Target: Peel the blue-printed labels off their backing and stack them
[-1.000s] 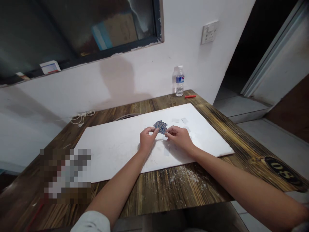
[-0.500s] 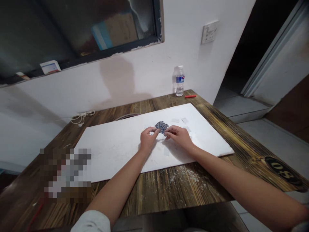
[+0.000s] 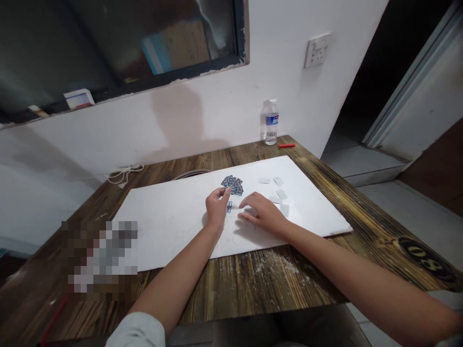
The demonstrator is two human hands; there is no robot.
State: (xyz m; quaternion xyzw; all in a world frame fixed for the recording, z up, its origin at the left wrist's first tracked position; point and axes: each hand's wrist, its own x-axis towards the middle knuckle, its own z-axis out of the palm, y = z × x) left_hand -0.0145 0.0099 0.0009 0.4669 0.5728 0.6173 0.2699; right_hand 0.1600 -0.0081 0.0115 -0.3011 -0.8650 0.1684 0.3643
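My left hand (image 3: 216, 207) pinches a fan of small dark blue-grey cards (image 3: 233, 184) between thumb and fingers, above the white board (image 3: 170, 217). A small blue-and-white card (image 3: 229, 207) shows just beside the left wrist, low over or on the board. My right hand (image 3: 262, 212) hovers to the right of the fan, apart from it, thumb and fingers spread with nothing visible in them. Several small pale cards (image 3: 281, 194) lie on the board beyond and beside the right hand. One pale piece is partly hidden under the right fingers.
The board rests on a dark wooden table (image 3: 202, 289). At the back stand a water bottle (image 3: 271, 123) and a red pen-like stick (image 3: 287, 145). A white cord (image 3: 125, 174) lies at the back left. A pixelated patch covers something at the left.
My right hand has let go of the fan and drawn slightly down, its fingers opening. My left hand has moved left with the fan. The blue-and-white card now shows more fully.
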